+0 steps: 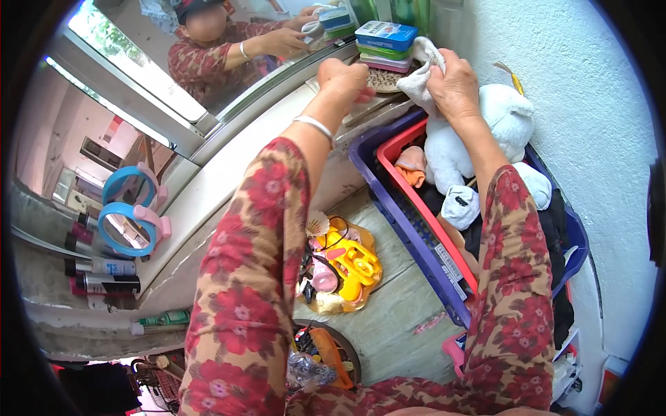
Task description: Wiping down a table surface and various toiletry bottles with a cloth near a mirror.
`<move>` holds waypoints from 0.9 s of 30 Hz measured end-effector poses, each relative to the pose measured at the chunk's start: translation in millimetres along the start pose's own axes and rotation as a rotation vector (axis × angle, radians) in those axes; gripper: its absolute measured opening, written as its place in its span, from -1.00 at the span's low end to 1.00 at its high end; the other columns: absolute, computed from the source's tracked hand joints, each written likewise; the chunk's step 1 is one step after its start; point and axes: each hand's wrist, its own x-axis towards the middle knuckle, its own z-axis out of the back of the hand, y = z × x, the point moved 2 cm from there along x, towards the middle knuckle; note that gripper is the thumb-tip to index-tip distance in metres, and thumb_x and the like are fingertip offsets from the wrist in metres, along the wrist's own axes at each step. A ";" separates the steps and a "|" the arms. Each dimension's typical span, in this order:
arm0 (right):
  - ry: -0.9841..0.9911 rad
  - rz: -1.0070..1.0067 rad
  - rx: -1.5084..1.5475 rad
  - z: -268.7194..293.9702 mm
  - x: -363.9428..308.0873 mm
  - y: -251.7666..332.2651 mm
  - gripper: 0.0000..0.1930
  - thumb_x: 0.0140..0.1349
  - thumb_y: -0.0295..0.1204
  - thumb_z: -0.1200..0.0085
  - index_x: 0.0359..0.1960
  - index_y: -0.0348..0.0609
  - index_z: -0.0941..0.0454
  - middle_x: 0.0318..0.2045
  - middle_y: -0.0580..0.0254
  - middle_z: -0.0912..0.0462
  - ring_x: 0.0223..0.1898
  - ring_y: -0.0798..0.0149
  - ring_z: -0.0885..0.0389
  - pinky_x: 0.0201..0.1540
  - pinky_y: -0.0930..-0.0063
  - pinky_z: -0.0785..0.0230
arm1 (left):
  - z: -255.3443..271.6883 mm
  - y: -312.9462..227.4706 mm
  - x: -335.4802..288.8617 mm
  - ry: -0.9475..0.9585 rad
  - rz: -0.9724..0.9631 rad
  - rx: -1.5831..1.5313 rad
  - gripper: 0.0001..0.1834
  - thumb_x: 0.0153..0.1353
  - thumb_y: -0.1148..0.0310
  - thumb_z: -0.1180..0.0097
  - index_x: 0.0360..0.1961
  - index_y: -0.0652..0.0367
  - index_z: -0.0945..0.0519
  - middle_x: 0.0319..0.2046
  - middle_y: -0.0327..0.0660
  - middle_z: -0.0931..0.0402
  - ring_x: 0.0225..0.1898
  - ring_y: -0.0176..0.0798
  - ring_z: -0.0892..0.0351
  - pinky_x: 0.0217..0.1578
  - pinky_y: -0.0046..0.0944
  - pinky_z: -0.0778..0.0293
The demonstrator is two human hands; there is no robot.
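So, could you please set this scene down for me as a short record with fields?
Right grip: holding a pale cloth
Left grip: near the stacked boxes; fingers partly hidden, no held thing visible
Box colours: blue on top, green and pink below
Baskets: red basket inside a purple basket
Basket contents: white plush toy, orange fabric item, dark fabric, others
Pale ledge: round blue-rimmed mirror on it
Between forearms: yellow plastic item among mixed small things

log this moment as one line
left hand: curled near stacked boxes, contents unclear | right hand: holding pale cloth | nearby: white plush toy, purple basket
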 end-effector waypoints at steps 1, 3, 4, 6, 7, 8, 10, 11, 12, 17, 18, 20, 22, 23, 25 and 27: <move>-0.033 -0.025 -0.010 -1.9 -0.4 -4.4 -0.70 0.02 -0.40 0.02 -0.18 -0.19 -0.51 -0.36 -0.23 -0.54 -0.26 -0.17 -0.53 -0.12 0.08 -0.37 | -6.5 -1.1 2.2 0.008 -0.004 -0.005 -0.67 0.09 0.42 -0.07 -0.20 0.51 -0.42 -0.40 0.01 -0.53 -0.49 -0.14 -0.62 -0.55 -0.28 -0.55; -0.045 -0.102 -0.033 -6.2 -4.2 -16.2 -0.61 0.01 -0.37 0.01 -0.07 -0.16 -0.47 -0.31 -0.24 -0.52 -0.20 -0.16 -0.51 -0.08 0.10 -0.36 | -18.4 0.3 7.1 -0.047 0.035 0.266 -0.72 0.04 0.37 -0.13 -0.39 0.47 -0.53 -0.54 -0.01 -0.57 -0.57 -0.20 -0.61 -0.56 -0.30 -0.55; -0.050 -0.093 -0.024 -6.6 -3.6 -9.5 -0.61 0.01 -0.37 0.01 -0.07 -0.16 -0.47 -0.31 -0.24 -0.52 -0.20 -0.16 -0.51 -0.08 0.10 -0.36 | -12.6 9.4 18.6 -0.059 0.029 0.265 -0.72 0.04 0.37 -0.13 -0.39 0.47 -0.53 -0.54 -0.01 -0.57 -0.57 -0.20 -0.61 -0.56 -0.30 -0.55; -0.087 -0.106 0.024 -4.4 -4.0 -3.7 -0.59 0.00 -0.38 0.02 -0.05 -0.17 -0.45 -0.31 -0.20 -0.52 -0.19 -0.14 -0.50 -0.07 0.12 -0.36 | -1.1 16.1 27.1 -0.308 -0.130 0.510 -0.74 0.00 0.38 -0.14 -0.39 0.43 -0.60 -0.43 0.05 -0.61 -0.46 -0.23 -0.65 -0.47 -0.29 -0.55; -0.123 -0.094 0.047 -2.6 -4.2 -7.9 -0.58 -0.01 -0.39 0.02 -0.04 -0.15 -0.45 -0.33 -0.16 -0.51 -0.20 -0.12 -0.50 -0.08 0.14 -0.36 | -3.0 14.5 23.5 -0.261 -0.116 0.513 -0.73 -0.01 0.34 -0.16 -0.43 0.41 -0.61 -0.45 0.01 -0.61 -0.48 -0.19 -0.64 -0.45 -0.27 -0.56; -0.124 -0.095 0.041 -2.0 -4.9 -11.5 -0.58 -0.01 -0.39 0.02 -0.04 -0.15 -0.45 -0.33 -0.16 -0.51 -0.20 -0.12 -0.50 -0.08 0.14 -0.36 | -3.5 12.0 20.3 -0.256 -0.118 0.510 -0.73 -0.01 0.34 -0.16 -0.43 0.41 -0.61 -0.45 0.01 -0.61 -0.48 -0.19 -0.64 -0.45 -0.27 -0.56; -0.152 -0.108 0.056 0.4 -4.3 -15.2 -0.57 -0.02 -0.39 0.03 -0.03 -0.14 -0.45 -0.31 -0.17 -0.51 -0.21 -0.11 -0.49 -0.08 0.14 -0.36 | -0.6 0.2 4.8 -0.133 0.083 0.368 -0.72 -0.01 0.33 -0.18 -0.46 0.43 -0.61 -0.42 0.03 -0.61 -0.48 -0.19 -0.64 -0.44 -0.27 -0.56; -0.154 -0.107 0.054 0.9 -4.2 -17.9 -0.57 -0.02 -0.39 0.03 -0.03 -0.14 -0.45 -0.31 -0.17 -0.51 -0.21 -0.11 -0.49 -0.08 0.14 -0.36 | 1.0 3.4 7.1 -0.197 0.042 0.364 -0.73 -0.02 0.35 -0.18 -0.48 0.44 -0.61 -0.50 -0.01 -0.60 -0.53 -0.19 -0.63 -0.52 -0.27 -0.56; -0.150 -0.116 0.054 0.2 -3.9 -17.5 -0.58 -0.02 -0.39 0.03 -0.04 -0.15 -0.45 -0.31 -0.17 -0.51 -0.21 -0.11 -0.49 -0.07 0.13 -0.36 | 9.2 3.0 7.0 -0.204 0.040 0.366 -0.73 -0.02 0.35 -0.18 -0.48 0.44 -0.61 -0.50 -0.01 -0.60 -0.53 -0.19 -0.63 -0.52 -0.27 -0.56; -0.058 -0.146 -0.016 -1.4 4.7 -19.3 -0.59 -0.01 -0.38 0.04 -0.05 -0.17 -0.47 -0.27 -0.21 -0.51 -0.17 -0.15 -0.50 -0.05 0.13 -0.35 | 48.8 7.9 -5.1 -0.153 -0.026 0.230 -0.83 -0.01 0.53 0.02 -0.53 0.51 -0.47 -0.56 0.04 -0.49 -0.64 -0.19 -0.54 -0.72 -0.26 -0.43; -0.032 -0.149 -0.034 -4.7 8.9 -15.5 -0.59 -0.02 -0.38 0.03 -0.06 -0.17 -0.47 -0.24 -0.22 -0.52 -0.14 -0.14 -0.50 -0.04 0.14 -0.35 | 60.3 6.6 -13.9 -0.196 -0.050 0.191 -0.85 -0.02 0.55 0.05 -0.53 0.50 -0.47 -0.59 0.02 -0.47 -0.65 -0.20 -0.50 -0.74 -0.26 -0.40; -0.009 -0.149 -0.055 -9.4 18.6 -9.4 -0.59 -0.03 -0.38 0.02 -0.06 -0.17 -0.47 -0.21 -0.23 -0.53 -0.11 -0.14 -0.51 -0.03 0.14 -0.35 | 74.1 22.4 -15.2 -0.224 -0.075 0.172 -0.89 -0.06 0.59 0.11 -0.56 0.47 -0.44 -0.62 -0.03 -0.42 -0.70 -0.23 -0.42 -0.76 -0.24 -0.34; 0.181 -0.253 -0.119 -19.5 29.1 -11.3 -0.59 -0.02 -0.38 0.05 -0.07 -0.12 -0.50 -0.12 -0.17 -0.54 -0.04 -0.08 -0.49 0.00 0.14 -0.33 | 79.3 37.4 -14.7 -0.348 -0.099 0.140 -0.87 -0.12 0.59 -0.02 -0.62 0.54 -0.48 -0.64 0.11 -0.48 -0.68 -0.05 -0.51 -0.69 -0.15 -0.37; 0.239 -0.213 -0.188 -26.5 31.7 -8.7 -0.61 -0.04 -0.38 0.01 -0.11 -0.14 -0.52 -0.14 -0.13 -0.56 -0.04 -0.04 -0.51 0.00 0.18 -0.36 | 79.7 44.1 -12.6 -0.311 -0.096 0.101 -0.95 -0.10 0.62 0.14 -0.61 0.39 -0.38 -0.66 -0.08 -0.37 -0.72 -0.23 -0.39 -0.77 -0.23 -0.31; 0.321 -0.173 -0.280 -41.2 32.9 1.4 -0.65 -0.05 -0.36 -0.04 -0.17 -0.16 -0.57 -0.15 -0.03 -0.59 -0.05 0.02 -0.54 0.00 0.23 -0.39 | 84.7 48.3 -10.1 -0.351 -0.090 0.078 -0.95 -0.10 0.62 0.14 -0.60 0.39 -0.38 -0.66 -0.08 -0.37 -0.72 -0.24 -0.38 -0.77 -0.23 -0.30; 0.400 -0.092 -0.359 -45.9 31.6 6.0 -0.64 -0.04 -0.36 -0.04 -0.16 -0.17 -0.57 -0.15 0.00 -0.59 -0.04 0.05 -0.54 0.00 0.23 -0.39 | 91.4 50.0 -12.7 -0.389 -0.073 0.056 -0.95 -0.10 0.63 0.15 -0.59 0.39 -0.38 -0.66 -0.08 -0.37 -0.72 -0.25 -0.37 -0.77 -0.24 -0.29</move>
